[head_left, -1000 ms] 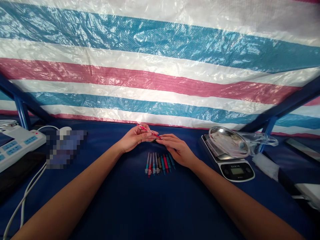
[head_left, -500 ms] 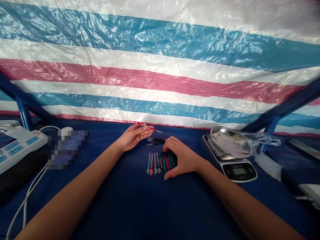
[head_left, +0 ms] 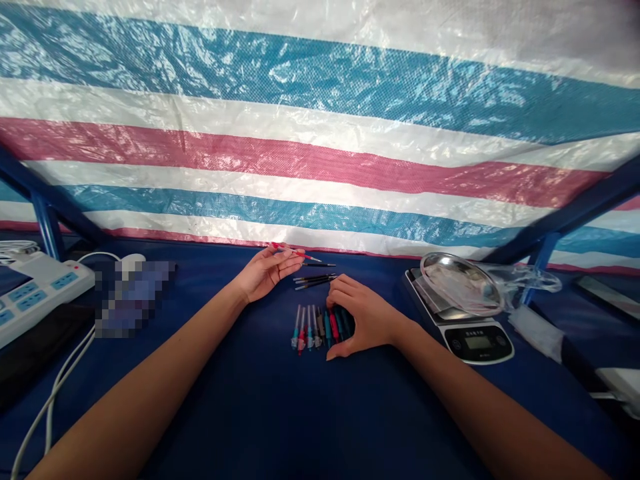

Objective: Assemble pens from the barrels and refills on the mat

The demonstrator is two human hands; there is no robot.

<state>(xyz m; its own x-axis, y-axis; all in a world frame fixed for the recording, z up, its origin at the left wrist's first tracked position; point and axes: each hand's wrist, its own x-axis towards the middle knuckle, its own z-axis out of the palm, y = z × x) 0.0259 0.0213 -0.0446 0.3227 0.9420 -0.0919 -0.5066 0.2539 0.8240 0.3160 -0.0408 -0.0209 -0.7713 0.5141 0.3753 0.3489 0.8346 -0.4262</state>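
On our smooth dark blue table [head_left: 260, 413] we see a white-and-blue plastic power strip [head_left: 45, 283] at left, a row of slim coloured plastic pens [head_left: 321, 325] in the middle, thin black pen refills [head_left: 316, 278] just on their far side, and a black-and-white digital scale [head_left: 479, 343] at right.

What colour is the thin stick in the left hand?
Mostly red; the stick shows best in the head view.

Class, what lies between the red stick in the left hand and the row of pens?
The head view shows several thin dark sticks lying between the red stick and the row of pens.
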